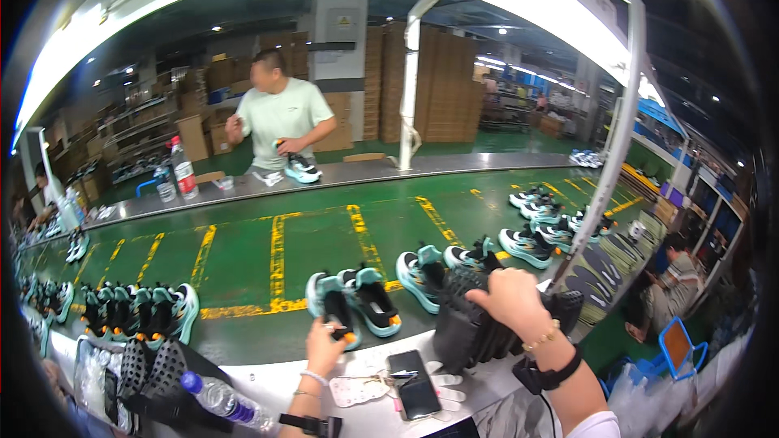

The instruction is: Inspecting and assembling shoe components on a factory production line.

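My left hand is closed on the heel end of a teal-and-black sneaker, which stands at the near edge of the green line surface. Close beside it to the right is a matching sneaker with an orange heel detail. My right hand is over a stack of black studded insoles; its thumb points left, while the other fingers are mostly hidden. Behind the insoles stand another sneaker and one more partly covered by the stack.
A phone, keys and a white glove lie on the white ledge before me. A clear bottle leans beside more black insoles. Rows of sneakers stand left and right. Across the line, a person holds a sneaker. A white post rises at right.
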Tool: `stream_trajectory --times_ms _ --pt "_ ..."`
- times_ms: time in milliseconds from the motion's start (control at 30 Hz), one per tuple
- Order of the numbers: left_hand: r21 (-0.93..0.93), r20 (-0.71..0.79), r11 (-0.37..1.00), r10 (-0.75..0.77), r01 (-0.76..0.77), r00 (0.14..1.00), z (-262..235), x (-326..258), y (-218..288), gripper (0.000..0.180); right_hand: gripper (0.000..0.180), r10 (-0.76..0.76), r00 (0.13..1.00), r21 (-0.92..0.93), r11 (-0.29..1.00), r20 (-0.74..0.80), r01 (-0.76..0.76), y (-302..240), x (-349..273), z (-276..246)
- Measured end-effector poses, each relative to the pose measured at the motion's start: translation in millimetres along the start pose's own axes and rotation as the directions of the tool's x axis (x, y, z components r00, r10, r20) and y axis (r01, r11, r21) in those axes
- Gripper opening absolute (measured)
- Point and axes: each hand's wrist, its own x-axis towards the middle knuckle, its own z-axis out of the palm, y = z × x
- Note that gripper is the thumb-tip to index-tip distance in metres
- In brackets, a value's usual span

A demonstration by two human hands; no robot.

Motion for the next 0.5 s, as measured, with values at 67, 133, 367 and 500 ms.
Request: stream_trajectory --times_ms 67,133,367,500 --pt "-0.110 0.000 0.994 0.006 -0.006 1.000 12 -3 21 0.029 0.056 0.018 0.979 0.096 0.995 -0.203 0.002 -15 -3 -21" --pt "-0.112 -0.044 0.993 -0.034 0.029 0.998 13 -1 13 0.027 0.054 -0.097 0.991 0.182 0.977 -0.087 0.111 -59 11 -22" --pt "-0.160 -0.052 0.985 0.052 -0.059 0.997 28 -6 1 0.029 0.048 -0.259 0.957 0.363 0.911 0.132 0.197 -167 64 96" --pt "-0.219 0.030 0.973 -0.068 0.073 0.997 27 -12 3 0.032 0.034 -0.172 0.985 0.296 0.941 0.010 0.162 -206 71 146"
